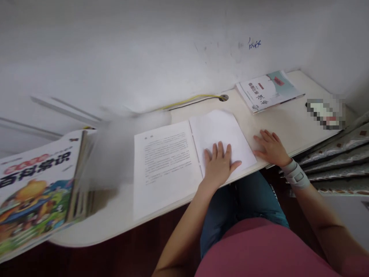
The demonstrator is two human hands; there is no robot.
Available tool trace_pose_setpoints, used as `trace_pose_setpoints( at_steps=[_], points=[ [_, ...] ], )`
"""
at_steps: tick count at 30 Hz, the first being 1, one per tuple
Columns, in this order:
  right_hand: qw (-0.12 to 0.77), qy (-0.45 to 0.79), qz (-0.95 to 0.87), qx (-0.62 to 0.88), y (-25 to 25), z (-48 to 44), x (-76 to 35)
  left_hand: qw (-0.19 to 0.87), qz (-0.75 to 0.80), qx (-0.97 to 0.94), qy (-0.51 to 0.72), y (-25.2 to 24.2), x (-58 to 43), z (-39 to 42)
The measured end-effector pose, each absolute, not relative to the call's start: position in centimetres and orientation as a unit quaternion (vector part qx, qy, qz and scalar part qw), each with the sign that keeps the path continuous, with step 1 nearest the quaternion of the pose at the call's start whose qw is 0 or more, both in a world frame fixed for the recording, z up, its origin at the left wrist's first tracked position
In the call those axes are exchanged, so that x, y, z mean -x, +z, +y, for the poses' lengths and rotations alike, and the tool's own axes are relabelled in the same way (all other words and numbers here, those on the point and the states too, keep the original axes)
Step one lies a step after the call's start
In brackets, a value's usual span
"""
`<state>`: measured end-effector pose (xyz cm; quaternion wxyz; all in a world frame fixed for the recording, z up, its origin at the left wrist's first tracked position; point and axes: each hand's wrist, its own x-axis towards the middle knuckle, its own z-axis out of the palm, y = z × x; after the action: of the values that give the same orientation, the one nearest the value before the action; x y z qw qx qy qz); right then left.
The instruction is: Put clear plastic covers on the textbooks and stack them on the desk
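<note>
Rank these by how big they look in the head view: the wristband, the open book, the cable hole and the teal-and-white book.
Largest to smallest:
1. Open book
2. Teal-and-white book
3. Wristband
4. Cable hole

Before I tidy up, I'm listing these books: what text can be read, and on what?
"百科常识": left book; red characters above too blurred.
"书法练习指导": right book; smaller print unreadable.
Open book: print too small to read.
Blue handwriting on wall: illegible.
Pixelated object: unreadable.
</note>
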<state>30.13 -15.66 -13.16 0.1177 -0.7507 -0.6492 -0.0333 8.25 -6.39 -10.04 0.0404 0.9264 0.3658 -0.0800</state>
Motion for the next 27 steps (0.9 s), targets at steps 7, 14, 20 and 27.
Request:
trace_pose_setpoints(
  at_steps=[7, 14, 20, 27],
  points=[
    [0.125, -0.025, -0.648, 0.751, -13.0, -15.7, -30.2, 0.057, 0.351, -0.932, -0.062, -10.3, -8.2, -6.7],
    [0.11, -0.019, -0.648, 0.754, -13.0, -15.6, -30.2, 0.065, 0.357, -0.931, -0.052, -10.6, -9.4, -7.2],
    [0.105, -0.023, -0.65, 0.752, -12.9, -15.7, -30.1, 0.076, 0.327, -0.941, -0.033, -10.6, -9.8, -6.9],
    [0.086, -0.032, -0.653, 0.752, -13.0, -15.6, -30.2, 0.146, 0.253, -0.956, -0.026, -10.3, -10.1, -6.7]
  ],
)
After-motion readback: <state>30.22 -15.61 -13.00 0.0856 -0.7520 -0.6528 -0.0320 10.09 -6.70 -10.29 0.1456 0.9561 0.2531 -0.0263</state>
